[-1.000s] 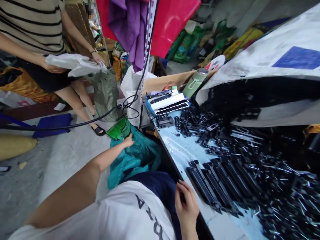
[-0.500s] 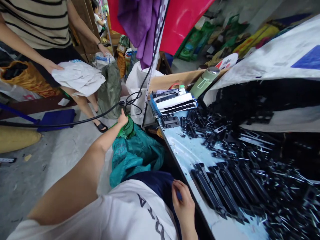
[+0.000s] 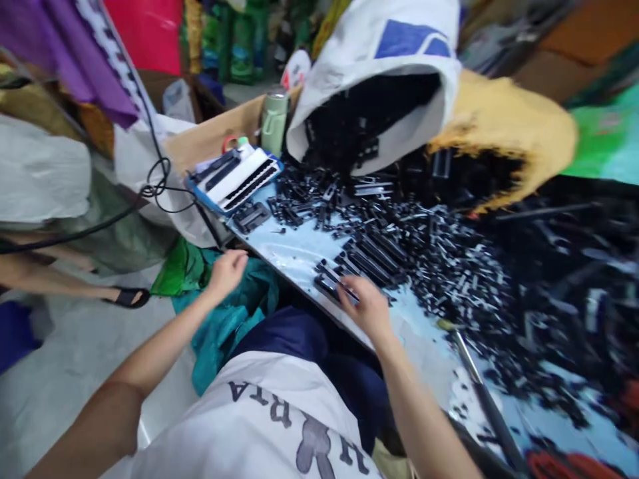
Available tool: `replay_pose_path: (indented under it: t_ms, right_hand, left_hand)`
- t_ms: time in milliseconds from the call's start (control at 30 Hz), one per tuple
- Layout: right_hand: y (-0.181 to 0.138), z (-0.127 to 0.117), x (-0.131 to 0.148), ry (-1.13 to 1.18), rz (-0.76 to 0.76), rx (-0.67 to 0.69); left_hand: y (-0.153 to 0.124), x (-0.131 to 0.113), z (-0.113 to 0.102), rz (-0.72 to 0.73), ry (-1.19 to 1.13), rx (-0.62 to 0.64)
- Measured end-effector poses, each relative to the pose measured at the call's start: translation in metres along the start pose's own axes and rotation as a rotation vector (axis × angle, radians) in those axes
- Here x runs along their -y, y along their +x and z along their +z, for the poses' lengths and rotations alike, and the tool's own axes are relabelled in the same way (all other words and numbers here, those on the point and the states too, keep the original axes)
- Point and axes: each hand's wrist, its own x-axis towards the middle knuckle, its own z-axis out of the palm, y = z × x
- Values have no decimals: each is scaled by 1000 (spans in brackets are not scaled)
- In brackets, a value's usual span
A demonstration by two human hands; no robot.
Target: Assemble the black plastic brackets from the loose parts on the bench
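My left hand (image 3: 228, 271) hovers beside the table's near edge, above a teal woven bag (image 3: 234, 319). Its fingers are curled in, and I see nothing in them. On the right, my right hand (image 3: 368, 306) is over the near end of a row of long black plastic parts (image 3: 372, 256). Thumb and fingers are apart around the nearest part; whether they touch it is hard to see. Small black pieces (image 3: 439, 253) and metal bits lie heaped beyond the row on the light blue tabletop (image 3: 287, 249).
A white sack (image 3: 329, 73) and a yellow sack (image 3: 519, 126) open onto the heap. A blue tray (image 3: 214, 201) and a green flask (image 3: 274, 123) stand at the far left corner. A black-handled tool (image 3: 492, 412) lies at right. A black cable (image 3: 110, 223) hangs left, near another person's leg.
My view has swung right. My left hand has drawn back from the green bag's top toward the table. My right hand has moved from my lap onto the row of black parts.
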Motion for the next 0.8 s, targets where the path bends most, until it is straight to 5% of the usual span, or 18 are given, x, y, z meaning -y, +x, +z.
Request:
replay_pose_path:
  t_ms: [100,167,267,400,500,600,700,800]
  right_hand:
    - [39,-31,-61,-374,238,16]
    - [61,-43,-99,-537,394,156]
    - [80,-48,-138,-557,455,389]
    - [85,-57,-157,-488,406,434]
    - [86,-79,-160,-369,372,451]
    - [87,-94,-159,-123,410,580]
    - [86,-79,-153,101,558,649]
    - [77,-55,-145,271,647,574]
  left_hand:
    - [-12,-65,73,313,-35,212]
    - [-8,-100,103,412,-21,332]
    - [4,-122,121,454,-24,442]
    - [5,-116,116,390,-90,411]
    - [-10,-118,102,160,-221,290]
    - [-31,-136,93,-373,-664,489]
    - [-42,-162,95,-936,-1149,588]
    - [-40,-185,102,-1095,-1332,470]
